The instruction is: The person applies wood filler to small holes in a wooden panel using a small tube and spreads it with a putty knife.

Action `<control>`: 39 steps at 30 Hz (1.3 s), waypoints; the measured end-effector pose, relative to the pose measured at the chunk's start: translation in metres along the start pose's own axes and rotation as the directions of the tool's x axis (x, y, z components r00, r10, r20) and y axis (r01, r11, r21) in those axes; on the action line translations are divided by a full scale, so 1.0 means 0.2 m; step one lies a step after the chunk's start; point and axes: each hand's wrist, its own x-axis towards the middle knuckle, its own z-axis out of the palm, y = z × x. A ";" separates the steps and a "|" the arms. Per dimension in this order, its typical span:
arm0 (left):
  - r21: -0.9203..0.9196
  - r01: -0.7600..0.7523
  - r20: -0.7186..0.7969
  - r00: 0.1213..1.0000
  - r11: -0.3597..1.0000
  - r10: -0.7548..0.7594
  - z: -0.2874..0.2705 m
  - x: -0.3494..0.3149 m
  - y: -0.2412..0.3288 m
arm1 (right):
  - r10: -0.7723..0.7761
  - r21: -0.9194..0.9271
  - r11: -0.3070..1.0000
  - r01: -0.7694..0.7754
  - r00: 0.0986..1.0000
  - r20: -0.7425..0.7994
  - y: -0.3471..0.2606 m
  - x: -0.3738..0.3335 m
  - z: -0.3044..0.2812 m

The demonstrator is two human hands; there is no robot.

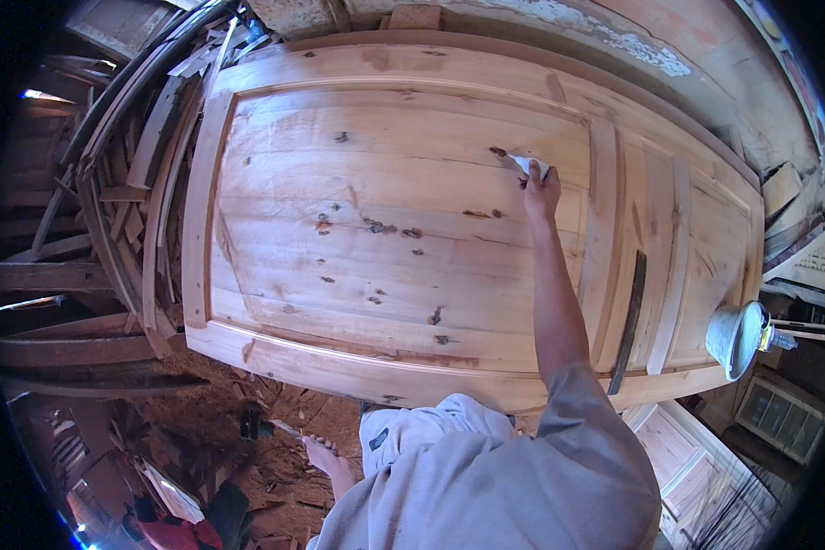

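A large wooden panel door (pixel 412 197) lies flat before me, its pale boards marked with several dark knots. My right hand (pixel 541 191) reaches over its far right part, fingers closed on a white, pointed piece (pixel 526 166) that looks like folded paper or cloth. The tip of this piece is close to a dark knot (pixel 497 151); whether it touches the wood I cannot tell. Low at my left side, off the door's near edge, my left hand (pixel 324 456) is closed on a thin, pale, flat-bladed tool (pixel 287 428). Its exact kind is too small to make out.
A dark wood strip (pixel 627 323) lies across the door's right part. A whitish bucket (pixel 726 335) stands at its near right corner. Scrap boards (pixel 156 137) are piled at the left. Another panelled piece (pixel 683 458) leans below right. Shavings cover the floor (pixel 284 490).
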 end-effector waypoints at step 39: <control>0.012 0.013 0.004 1.000 1.000 -0.013 0.00 -0.02 0.00 | -0.010 -0.055 0.998 0.010 1.000 -0.006 -0.02 -0.03 -0.01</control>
